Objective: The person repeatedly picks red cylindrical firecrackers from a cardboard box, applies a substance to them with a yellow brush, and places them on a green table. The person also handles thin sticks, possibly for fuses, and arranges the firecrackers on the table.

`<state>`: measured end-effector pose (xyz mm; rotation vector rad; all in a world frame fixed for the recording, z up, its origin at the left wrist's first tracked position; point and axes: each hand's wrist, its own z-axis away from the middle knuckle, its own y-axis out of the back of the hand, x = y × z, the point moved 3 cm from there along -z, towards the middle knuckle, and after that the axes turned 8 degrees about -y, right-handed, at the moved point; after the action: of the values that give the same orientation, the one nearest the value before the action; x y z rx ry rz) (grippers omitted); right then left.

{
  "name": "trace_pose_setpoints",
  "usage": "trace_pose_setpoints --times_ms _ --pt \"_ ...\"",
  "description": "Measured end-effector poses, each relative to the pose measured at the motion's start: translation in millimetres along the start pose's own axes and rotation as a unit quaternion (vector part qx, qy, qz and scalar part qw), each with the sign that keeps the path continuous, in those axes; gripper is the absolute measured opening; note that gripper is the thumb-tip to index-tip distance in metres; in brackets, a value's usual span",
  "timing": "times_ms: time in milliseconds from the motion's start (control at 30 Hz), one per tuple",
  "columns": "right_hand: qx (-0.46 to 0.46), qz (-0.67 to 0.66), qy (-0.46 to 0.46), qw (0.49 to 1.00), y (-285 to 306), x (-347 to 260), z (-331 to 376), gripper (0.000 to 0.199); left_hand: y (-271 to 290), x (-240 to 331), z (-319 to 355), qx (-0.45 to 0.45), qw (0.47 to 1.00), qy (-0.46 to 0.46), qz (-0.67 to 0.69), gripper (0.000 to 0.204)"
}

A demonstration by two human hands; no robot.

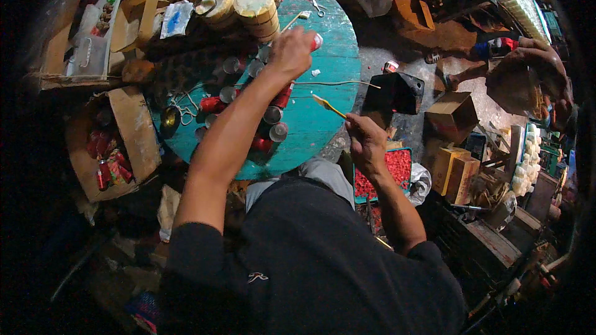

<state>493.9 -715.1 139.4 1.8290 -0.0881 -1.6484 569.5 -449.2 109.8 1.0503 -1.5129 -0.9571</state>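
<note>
My right hand [367,142] is closed around the yellow handle of a brush [329,107], its pale tip pointing left over the table edge. Stretched across the round turquoise table [313,130], my left hand [290,54] has its fingers wrapped around a red can [317,41] with a pale end; most of it is hidden by the hand. Under and beside my left forearm lie several red cans with bare metal ends, among them one can [273,114]. Another brush [303,16] lies just beyond my left hand. A thin cord [338,82] crosses the tabletop.
Several pale-topped drum-shaped containers [256,9] stand at the far left, near scissors [316,5]. A cardboard box [143,127] of red cans sits left. Right of my lap is a tray of red pieces [397,170]. A black box [406,93] and another person [528,74] are farther right.
</note>
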Motion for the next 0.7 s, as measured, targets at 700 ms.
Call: trace_pose_setpoints --times_ms 700 --pt "-0.047 -0.215 -0.181 0.959 -60.6 -18.6 -8.9 0.018 162.1 -120.8 157.1 0.015 0.995 0.099 0.005 0.060"
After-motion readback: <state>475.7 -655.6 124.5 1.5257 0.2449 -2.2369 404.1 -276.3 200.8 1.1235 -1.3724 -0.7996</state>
